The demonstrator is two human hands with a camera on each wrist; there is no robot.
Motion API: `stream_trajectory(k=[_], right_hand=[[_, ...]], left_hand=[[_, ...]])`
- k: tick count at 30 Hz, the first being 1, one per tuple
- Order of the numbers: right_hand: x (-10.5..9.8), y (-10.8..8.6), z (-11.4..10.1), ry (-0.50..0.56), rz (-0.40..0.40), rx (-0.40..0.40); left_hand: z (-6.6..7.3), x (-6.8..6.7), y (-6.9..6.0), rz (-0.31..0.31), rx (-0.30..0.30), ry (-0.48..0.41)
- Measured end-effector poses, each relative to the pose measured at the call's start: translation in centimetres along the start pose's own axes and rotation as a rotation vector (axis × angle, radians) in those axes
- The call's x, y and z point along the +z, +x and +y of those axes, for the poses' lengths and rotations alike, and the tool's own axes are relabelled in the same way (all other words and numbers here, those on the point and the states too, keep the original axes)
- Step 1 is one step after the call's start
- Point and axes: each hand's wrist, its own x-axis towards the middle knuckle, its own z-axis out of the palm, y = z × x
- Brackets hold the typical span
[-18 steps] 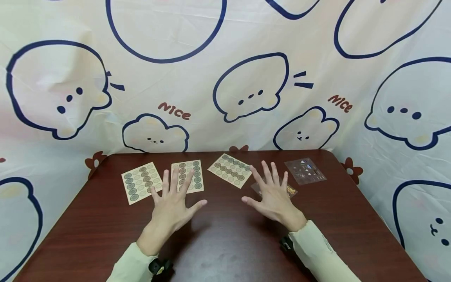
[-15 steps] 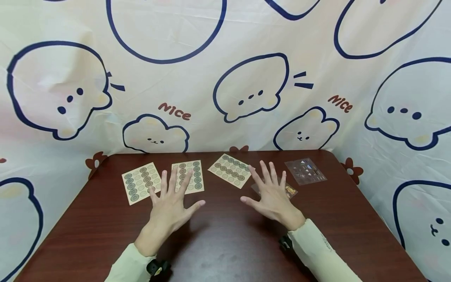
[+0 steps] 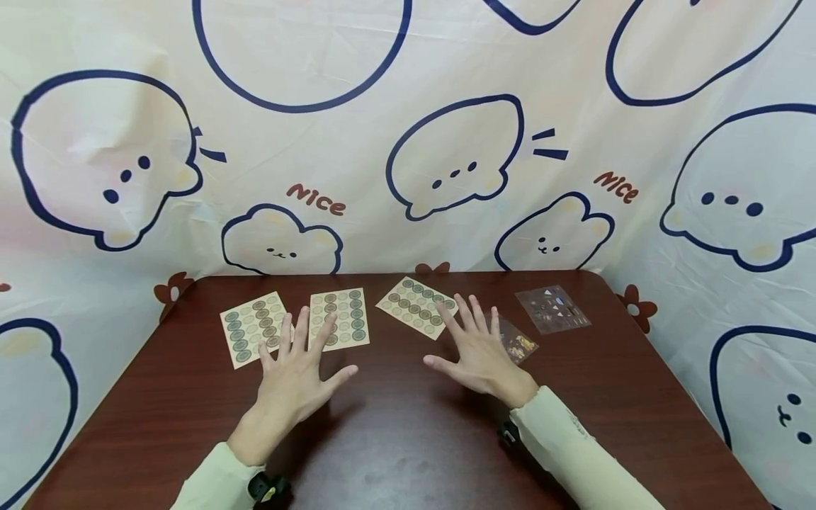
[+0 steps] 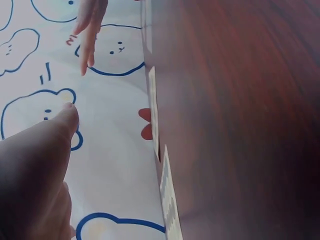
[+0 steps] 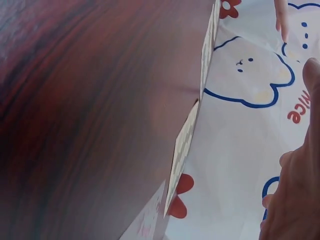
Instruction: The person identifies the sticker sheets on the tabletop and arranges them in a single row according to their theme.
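Left hand [image 3: 290, 386] and right hand [image 3: 478, 359] hover, spread, gripping nothing, over the table [image 3: 395, 439]. Near its far edge, three sheets [image 3: 350, 319] look light, bendy, best pinched by a corner; two films [image 3: 553, 312] toward its far right, likely slippery. Right hand partly hides one film, its picture hard to make out

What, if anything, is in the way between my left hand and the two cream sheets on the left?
Nothing visible. In the head view, your left hand has its fingers spread, overlapping parts of the far-left sheet and the sheet beside it; no other object shows between.
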Motion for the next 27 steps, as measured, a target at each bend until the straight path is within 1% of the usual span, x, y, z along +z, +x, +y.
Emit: stream_trajectory(k=[5,7,10,13,18,22,25,27], right_hand=[[0.1,0.5,-0.6,0.015,-0.007,-0.041],[0.4,0.8,-0.7,0.006,0.000,-0.060],[0.7,1.1,-1.0,-0.008,-0.010,-0.073],[0.9,1.4,-1.2,-0.007,-0.034,-0.084],[0.8,1.9,-1.8,0.037,-0.088,-0.086],[0.8,2.2,-2.2,0.056,-0.120,-0.084],[0.8,2.3,-2.5,0.054,-0.138,-0.091],[0.9,2.5,-2.6,0.061,-0.136,-0.103]], left_hand=[[-0.7,0.1,-0.1,0.008,0.006,-0.018],[-1.0,0.1,-0.2,0.012,0.007,-0.025],[-1.5,0.2,-0.3,0.010,0.005,-0.034],[-1.9,0.2,-0.4,0.012,0.004,-0.024],[-2.8,0.1,-0.5,0.023,0.008,-0.012],[-3.5,0.2,-0.7,0.053,0.024,0.006],[-4.0,0.3,-0.8,0.094,0.047,0.015],[-4.4,0.3,-0.9,0.121,0.062,0.015]])
